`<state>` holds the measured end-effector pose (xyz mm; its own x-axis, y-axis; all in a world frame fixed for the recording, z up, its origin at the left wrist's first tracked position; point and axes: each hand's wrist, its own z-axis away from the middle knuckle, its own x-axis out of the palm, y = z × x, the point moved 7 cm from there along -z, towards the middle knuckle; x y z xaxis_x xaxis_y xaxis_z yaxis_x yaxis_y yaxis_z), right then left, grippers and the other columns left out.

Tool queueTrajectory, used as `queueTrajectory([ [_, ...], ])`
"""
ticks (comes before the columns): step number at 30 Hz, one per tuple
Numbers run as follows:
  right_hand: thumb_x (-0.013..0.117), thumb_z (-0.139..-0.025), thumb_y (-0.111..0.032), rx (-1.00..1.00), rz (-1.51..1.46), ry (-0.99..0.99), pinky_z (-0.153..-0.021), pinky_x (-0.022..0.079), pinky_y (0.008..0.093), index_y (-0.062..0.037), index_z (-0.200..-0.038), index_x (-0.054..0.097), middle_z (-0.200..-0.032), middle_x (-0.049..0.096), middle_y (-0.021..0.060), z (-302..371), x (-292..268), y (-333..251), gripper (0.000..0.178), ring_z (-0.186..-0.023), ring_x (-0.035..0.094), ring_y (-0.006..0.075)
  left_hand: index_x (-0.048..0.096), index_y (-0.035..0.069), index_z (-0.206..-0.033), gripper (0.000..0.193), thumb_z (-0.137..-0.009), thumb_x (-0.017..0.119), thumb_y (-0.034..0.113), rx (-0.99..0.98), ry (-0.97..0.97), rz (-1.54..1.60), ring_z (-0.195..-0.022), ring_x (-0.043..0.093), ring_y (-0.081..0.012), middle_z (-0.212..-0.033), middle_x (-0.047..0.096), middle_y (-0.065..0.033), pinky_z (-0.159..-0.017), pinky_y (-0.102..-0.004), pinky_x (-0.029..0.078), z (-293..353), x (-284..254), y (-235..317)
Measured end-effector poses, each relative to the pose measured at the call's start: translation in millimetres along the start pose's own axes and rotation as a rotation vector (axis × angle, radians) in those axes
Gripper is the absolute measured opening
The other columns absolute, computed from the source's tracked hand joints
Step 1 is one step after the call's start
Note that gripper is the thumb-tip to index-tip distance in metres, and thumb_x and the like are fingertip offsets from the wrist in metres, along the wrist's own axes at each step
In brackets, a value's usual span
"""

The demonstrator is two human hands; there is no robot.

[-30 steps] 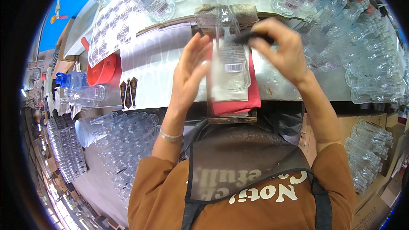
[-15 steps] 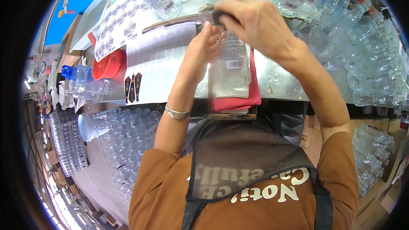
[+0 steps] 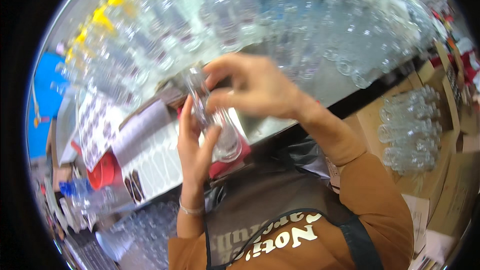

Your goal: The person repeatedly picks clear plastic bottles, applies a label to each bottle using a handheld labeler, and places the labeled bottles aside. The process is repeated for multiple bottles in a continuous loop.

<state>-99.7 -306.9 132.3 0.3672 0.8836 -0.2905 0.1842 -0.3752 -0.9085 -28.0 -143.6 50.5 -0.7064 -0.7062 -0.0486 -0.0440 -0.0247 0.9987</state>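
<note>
A clear glass bottle [image 3: 227, 142] lies slanted on a red cloth [image 3: 243, 156], its base toward me and its neck pointing away to the left. My left hand [image 3: 194, 145] is closed round the bottle's side, thumb on top and fingers along the far side. At the neck, my right hand [image 3: 255, 85] has bent fingers and thumb against the glass, with a gap under the palm. Motion blur hides the exact contact of the right fingertips. Beside my left hand lies a white sheet of bottle-shaped stickers [image 3: 157, 162].
Standing glass bottles [image 3: 175, 25] fill the table's far side, and more lie piled at the right [image 3: 350, 35]. A red round holder [image 3: 103, 169] and dark tie-shaped labels [image 3: 134, 186] sit at the left. An open carton [image 3: 365, 125] with glass bottles [image 3: 410, 130] stands at the right.
The view has turned to the right, bringing the carton further in. A dark thing seen earlier in my right hand no longer shows clearly; that hand is now at the bottle's neck.
</note>
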Motion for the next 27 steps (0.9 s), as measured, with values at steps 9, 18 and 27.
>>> queueTrajectory([
  [9, 0.073, -0.09, -0.025, 0.076, 0.136, 0.404, -0.065, 0.049, 0.0277, -0.0026, -0.11, 0.064, -0.082, 0.069, 0.0071, 95.0, -106.1, -18.9, 0.031, -0.074, 0.063, 0.0096, 0.03, -0.003, -0.155, 0.096, -0.076, 0.082, 0.011, 0.357, -0.263, -0.365, -0.141, 0.046, -0.0334, -0.153, 0.045, -0.0223, -0.116, -0.042, 0.034, 24.3, 48.9, 37.4],
  [18, 0.075, -0.089, -0.028, 0.093, 0.704, 0.505, -0.049, 0.037, 0.0305, -0.006, -0.109, 0.066, -0.056, 0.052, 0.0054, 99.7, -167.9, 30.0, 0.032, -0.048, 0.044, 0.0117, 0.04, 0.002, -0.151, 0.074, -0.084, 0.072, 0.002, 0.065, -0.288, -0.275, -0.127, 0.059, -0.0295, -0.147, 0.053, -0.0163, -0.104, -0.0386, 0.046, 15.0, 74.9, 12.1],
  [27, 0.084, -0.079, -0.032, -0.174, 0.847, 0.678, -0.057, 0.047, 0.0328, -0.005, -0.119, 0.067, -0.095, 0.072, 0.0104, 109.8, -186.4, 10.7, 0.051, -0.054, 0.057, 0.019, 0.048, 0.002, -0.146, 0.063, -0.087, 0.069, 0.006, 0.066, -0.298, -0.373, -0.122, 0.062, -0.0253, -0.142, 0.057, -0.0138, -0.104, -0.0372, 0.046, 10.2, 72.1, 4.2],
])
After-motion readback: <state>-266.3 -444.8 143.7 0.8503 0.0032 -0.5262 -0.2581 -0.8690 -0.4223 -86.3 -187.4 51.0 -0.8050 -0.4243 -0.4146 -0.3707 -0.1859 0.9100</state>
